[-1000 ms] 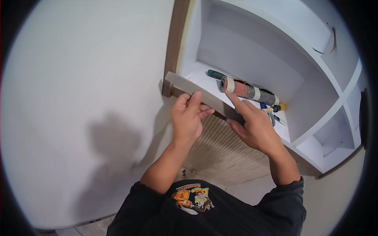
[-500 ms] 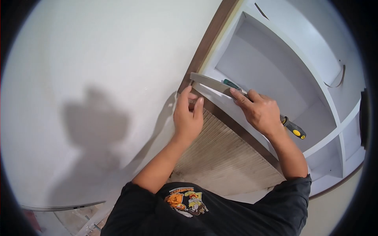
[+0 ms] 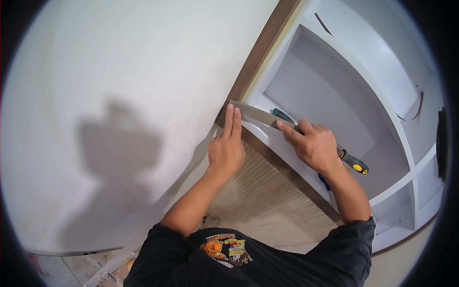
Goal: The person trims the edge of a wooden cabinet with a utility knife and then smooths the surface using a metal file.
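A long flat metal blade (image 3: pixel 258 115) lies slantwise over the corner of the brown-edged white cabinet. My right hand (image 3: pixel 313 147) is closed round its right part, the thumb along the metal. A black and yellow handle (image 3: pixel 353 162) sticks out beyond that hand. My left hand (image 3: pixel 226 149) is at the blade's far end, two fingers stretched out and their tips against the metal near the brown edge strip (image 3: pixel 260 57). Its other fingers are mostly hidden. Behind the blade, inside the cabinet, a green-handled tool (image 3: pixel 282 115) is partly visible.
White shelf compartments (image 3: pixel 334 86) fill the right side, with thin dark strips (image 3: pixel 323 24) in the upper one. A ribbed panel (image 3: pixel 267 186) lies below the brown edge. A white wall (image 3: pixel 119 57) stands at the left. A blue object (image 3: pixel 324 182) shows beside my right forearm.
My left hand's fingers have straightened and now press at the blade's end. The blade and my right hand have shifted slightly down in view. The blue object has come into sight.
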`<state>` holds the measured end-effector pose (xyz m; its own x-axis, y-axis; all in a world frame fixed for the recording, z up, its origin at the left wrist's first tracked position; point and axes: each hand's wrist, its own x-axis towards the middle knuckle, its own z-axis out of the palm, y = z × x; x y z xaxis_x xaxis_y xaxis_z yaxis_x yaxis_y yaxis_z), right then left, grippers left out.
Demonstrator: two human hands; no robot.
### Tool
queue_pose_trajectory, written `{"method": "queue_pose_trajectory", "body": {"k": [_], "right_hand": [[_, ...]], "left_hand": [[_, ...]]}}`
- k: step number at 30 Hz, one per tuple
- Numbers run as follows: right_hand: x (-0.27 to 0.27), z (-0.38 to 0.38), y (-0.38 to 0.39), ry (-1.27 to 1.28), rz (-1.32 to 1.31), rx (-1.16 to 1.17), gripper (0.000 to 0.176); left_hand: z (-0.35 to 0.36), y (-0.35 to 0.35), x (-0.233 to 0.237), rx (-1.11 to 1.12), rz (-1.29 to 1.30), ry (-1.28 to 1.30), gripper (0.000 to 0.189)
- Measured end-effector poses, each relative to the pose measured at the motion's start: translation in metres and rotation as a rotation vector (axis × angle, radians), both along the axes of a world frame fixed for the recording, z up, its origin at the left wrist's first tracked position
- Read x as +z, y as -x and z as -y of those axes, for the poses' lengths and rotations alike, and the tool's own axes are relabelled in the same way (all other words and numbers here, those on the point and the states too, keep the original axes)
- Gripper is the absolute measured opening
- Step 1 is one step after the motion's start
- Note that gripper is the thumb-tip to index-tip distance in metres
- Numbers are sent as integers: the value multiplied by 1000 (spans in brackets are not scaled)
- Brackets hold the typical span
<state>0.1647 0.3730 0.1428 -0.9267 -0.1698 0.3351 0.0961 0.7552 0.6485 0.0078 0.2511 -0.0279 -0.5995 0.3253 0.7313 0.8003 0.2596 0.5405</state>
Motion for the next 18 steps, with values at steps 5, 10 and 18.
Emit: {"method": "queue_pose_trajectory", "body": {"k": [5, 10, 18], "right_hand": [[7, -2, 7, 24, -35, 35, 48], [-5, -6, 3, 49, -52, 51, 47], [-8, -7, 10, 76, -83, 68, 47]], "left_hand": [[3, 0, 11, 42, -9, 20, 77], [0, -1, 2, 38, -22, -13, 79], [-5, 0, -2, 82, -30, 21, 78]]}}
